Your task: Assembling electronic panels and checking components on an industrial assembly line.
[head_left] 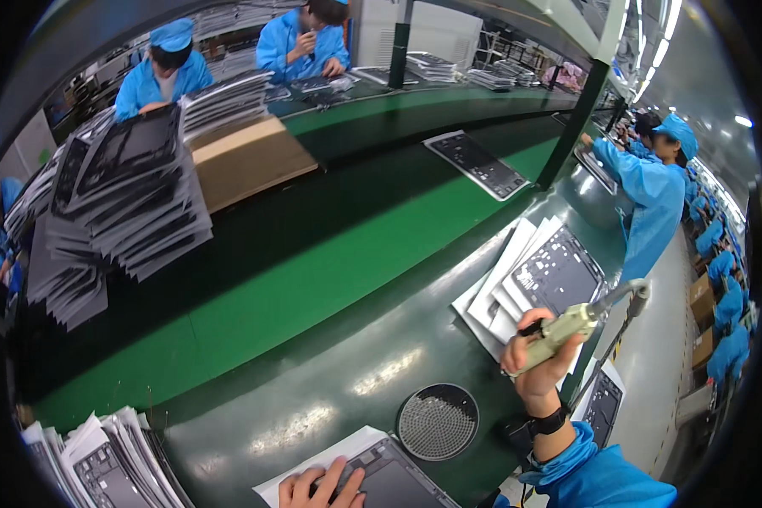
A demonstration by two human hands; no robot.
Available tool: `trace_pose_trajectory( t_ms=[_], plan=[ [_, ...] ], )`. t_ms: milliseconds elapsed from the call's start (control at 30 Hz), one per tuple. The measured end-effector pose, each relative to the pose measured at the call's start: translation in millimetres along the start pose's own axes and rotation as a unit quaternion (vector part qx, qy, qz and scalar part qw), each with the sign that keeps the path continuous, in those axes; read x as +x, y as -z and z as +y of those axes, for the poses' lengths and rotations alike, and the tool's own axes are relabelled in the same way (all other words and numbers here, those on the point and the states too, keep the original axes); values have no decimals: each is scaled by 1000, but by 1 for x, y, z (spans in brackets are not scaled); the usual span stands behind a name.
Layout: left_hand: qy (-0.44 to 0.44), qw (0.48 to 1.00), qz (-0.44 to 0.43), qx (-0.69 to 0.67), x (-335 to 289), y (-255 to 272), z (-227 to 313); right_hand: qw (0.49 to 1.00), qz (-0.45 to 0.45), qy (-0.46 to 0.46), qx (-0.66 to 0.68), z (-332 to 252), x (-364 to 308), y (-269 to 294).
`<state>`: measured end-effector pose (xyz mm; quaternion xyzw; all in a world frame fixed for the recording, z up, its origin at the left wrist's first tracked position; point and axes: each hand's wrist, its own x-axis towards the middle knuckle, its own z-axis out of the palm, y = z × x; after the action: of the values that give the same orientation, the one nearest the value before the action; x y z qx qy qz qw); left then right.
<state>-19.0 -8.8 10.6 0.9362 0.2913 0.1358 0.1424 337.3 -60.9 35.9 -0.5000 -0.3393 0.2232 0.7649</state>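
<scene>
At the lower edge my left hand (323, 489) rests with its fingers apart on a dark flat device panel (398, 478), which lies on a white sheet. The panel's near part runs out of the picture. My right hand (543, 377) is wrapped round a pale green electric screwdriver (559, 337), raised over the right side of the bench, its cord end pointing up and right. Between my hands stands a round dish (438, 422) with many small pieces, apparently screws, in a grid of holes. Behind the screwdriver lies a stack of panels with white sheets (559, 271).
Tall stacks of panels (135, 169) and a cardboard box (250, 161) stand beyond the green belt (254, 326). One panel (478, 163) lies on the belt. More panels (110, 461) stand at lower left. Co-workers in blue (652, 186) work around; a dark post (576, 127) rises at right.
</scene>
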Motion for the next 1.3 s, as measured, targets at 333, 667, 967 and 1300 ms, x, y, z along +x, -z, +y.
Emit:
trace_pose_trajectory(
  t_ms=[333,667,967,1300],
  plan=[
    [-11,1000,25,-7,-12,-6,-11,978,-182,80,66,-28,-53,-98],
    [-5,999,38,-16,-5,-5,-9,976,-179,97,79,14,-54,-98],
    [-5,999,38,-23,-6,-7,-9,980,-152,29,127,21,-60,-97],
    [-1,999,37,-19,-7,-5,-10,983,-145,31,107,19,-62,-101]
  ],
)
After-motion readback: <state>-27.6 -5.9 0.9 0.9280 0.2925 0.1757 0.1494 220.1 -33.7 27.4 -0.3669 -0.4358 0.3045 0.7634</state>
